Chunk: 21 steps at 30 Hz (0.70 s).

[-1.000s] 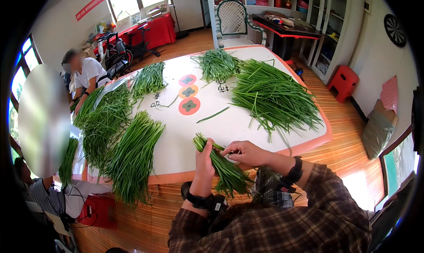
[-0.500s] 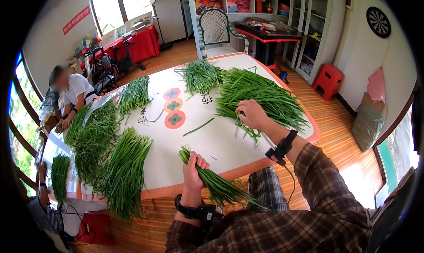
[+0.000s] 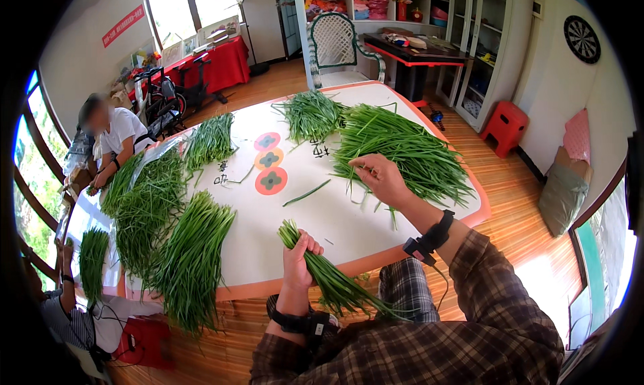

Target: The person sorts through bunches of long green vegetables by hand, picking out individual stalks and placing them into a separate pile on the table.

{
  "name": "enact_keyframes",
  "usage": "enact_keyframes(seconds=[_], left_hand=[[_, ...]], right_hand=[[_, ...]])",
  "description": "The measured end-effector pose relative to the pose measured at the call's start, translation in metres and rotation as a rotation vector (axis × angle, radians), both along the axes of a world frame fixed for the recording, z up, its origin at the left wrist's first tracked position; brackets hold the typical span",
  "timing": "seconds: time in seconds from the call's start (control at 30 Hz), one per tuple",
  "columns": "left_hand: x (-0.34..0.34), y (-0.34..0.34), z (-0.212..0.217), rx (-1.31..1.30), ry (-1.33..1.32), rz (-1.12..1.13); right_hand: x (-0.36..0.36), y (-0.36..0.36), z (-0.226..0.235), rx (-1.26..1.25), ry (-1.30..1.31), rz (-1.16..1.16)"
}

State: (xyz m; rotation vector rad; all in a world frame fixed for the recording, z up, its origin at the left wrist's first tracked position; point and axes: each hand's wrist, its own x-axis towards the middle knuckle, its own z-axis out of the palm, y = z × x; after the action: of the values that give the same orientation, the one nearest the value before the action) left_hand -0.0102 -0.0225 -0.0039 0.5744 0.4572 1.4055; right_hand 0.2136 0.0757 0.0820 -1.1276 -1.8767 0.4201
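My left hand [image 3: 299,256] is wrapped round a bunch of green garlic chives [image 3: 333,283], just past the table's near edge. The pale stem ends poke out above my fist, and the leaves trail down to the right over my lap. My right hand [image 3: 381,178] hovers at the left side of a large loose pile of chives [image 3: 401,150]. Its thumb and fingertips are pinched together; whatever they hold is too fine to make out. A single chive stalk [image 3: 306,193] lies on the white table [image 3: 261,241] between my hands.
More chive heaps lie at the far middle [image 3: 307,115], far left [image 3: 209,142], left [image 3: 151,207] and near left [image 3: 194,261], where leaves overhang the edge. Two people work at the left, one in a white shirt [image 3: 124,133]. A red stool [image 3: 504,126] stands to the right.
My right hand has drawn back slightly left from the large pile, its fingers lifting off the leaves. The left hand keeps its hold on the bunch. The whole view has shifted a little.
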Motion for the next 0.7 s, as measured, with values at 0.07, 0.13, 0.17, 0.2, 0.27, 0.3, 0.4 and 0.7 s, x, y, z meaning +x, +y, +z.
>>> enact_keyframes(seconds=[0.07, 0.13, 0.17, 0.2, 0.27, 0.3, 0.4, 0.7], left_hand=[[0.004, 0.0, 0.002, -0.018, 0.069, 0.053], [0.004, 0.001, 0.002, -0.027, 0.081, 0.05], [0.004, 0.001, 0.002, -0.028, 0.075, 0.031], [0.006, 0.001, 0.005, -0.031, 0.069, 0.014], [0.008, 0.001, 0.005, -0.034, 0.036, -0.018], [0.007, 0.0, 0.003, -0.002, 0.077, -0.047], [0.008, 0.001, 0.006, 0.073, 0.15, -0.11], [0.004, -0.004, 0.005, -0.053, 0.177, -0.086]], right_hand=[[-0.013, -0.02, 0.011, -0.324, 0.239, 0.183], [-0.024, -0.03, 0.003, -0.414, 0.265, 0.346], [-0.029, -0.035, 0.0, -0.458, 0.279, 0.427], [-0.034, -0.04, -0.002, -0.427, 0.197, 0.458], [-0.045, -0.047, -0.007, -0.207, 0.029, 0.489], [-0.049, -0.049, -0.012, -0.079, -0.054, 0.494], [-0.06, -0.054, -0.023, -0.12, -0.078, 0.503], [-0.017, -0.006, -0.028, 0.194, -0.239, 0.102]])
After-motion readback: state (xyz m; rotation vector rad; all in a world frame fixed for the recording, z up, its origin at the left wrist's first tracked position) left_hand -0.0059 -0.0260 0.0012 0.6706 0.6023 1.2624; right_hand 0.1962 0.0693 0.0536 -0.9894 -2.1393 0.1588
